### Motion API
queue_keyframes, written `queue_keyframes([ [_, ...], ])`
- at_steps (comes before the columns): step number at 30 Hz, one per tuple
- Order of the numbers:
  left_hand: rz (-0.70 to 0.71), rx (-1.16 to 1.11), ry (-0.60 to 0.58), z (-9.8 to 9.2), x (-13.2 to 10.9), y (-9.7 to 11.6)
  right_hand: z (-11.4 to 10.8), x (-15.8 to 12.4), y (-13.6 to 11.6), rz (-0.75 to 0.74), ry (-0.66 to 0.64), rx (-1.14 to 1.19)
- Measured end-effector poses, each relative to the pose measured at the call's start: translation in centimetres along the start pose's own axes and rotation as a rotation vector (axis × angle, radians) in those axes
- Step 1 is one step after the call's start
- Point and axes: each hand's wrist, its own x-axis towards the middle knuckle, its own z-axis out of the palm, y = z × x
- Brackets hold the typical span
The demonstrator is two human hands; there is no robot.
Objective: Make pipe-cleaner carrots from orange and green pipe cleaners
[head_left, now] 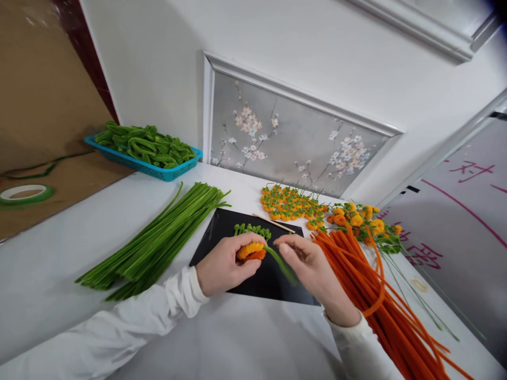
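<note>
My left hand (224, 264) is closed around a small orange and yellow pipe-cleaner flower (250, 250). A green pipe cleaner (282, 265) runs from the flower to the right, and my right hand (312, 269) pinches it between thumb and fingers. Both hands hover over a black mat (222, 227) on the white table (59, 264). A short row of green looped pieces (252, 230) lies on the mat just beyond the flower. A thin wooden stick (273, 223) lies at the mat's far edge.
A bundle of straight green pipe cleaners (158, 240) lies left of the mat, a pile of orange ones (380, 295) to the right. Finished orange flowers (291, 203) and stemmed yellow ones (362, 219) sit at the back. A blue basket of green loops (144, 148) and green tape (24, 192) lie far left.
</note>
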Motion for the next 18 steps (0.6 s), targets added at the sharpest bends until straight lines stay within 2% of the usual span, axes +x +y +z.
queue_keyframes([
  [2,0.005,0.075,-0.037,0.0,-0.1,0.1,0.1,-0.1,-0.1,-0.136,-0.031,-0.273],
  [4,0.015,0.118,-0.056,0.2,-0.2,0.3,0.5,-0.2,-0.1,-0.169,-0.078,-0.401],
  [7,0.009,0.123,-0.063,0.3,-0.3,0.7,1.4,-0.4,0.2,-0.070,-0.137,-0.337],
  [9,0.002,0.112,-0.078,0.4,-0.4,0.7,1.8,-0.5,0.5,-0.044,-0.117,-0.272],
  [13,0.027,0.078,-0.064,0.4,-0.3,0.2,2.1,-0.6,0.7,-0.102,-0.043,-0.259],
  [18,0.059,-0.088,-0.011,0.2,-0.2,-0.7,1.9,-0.6,0.4,-0.246,-0.026,-0.330],
])
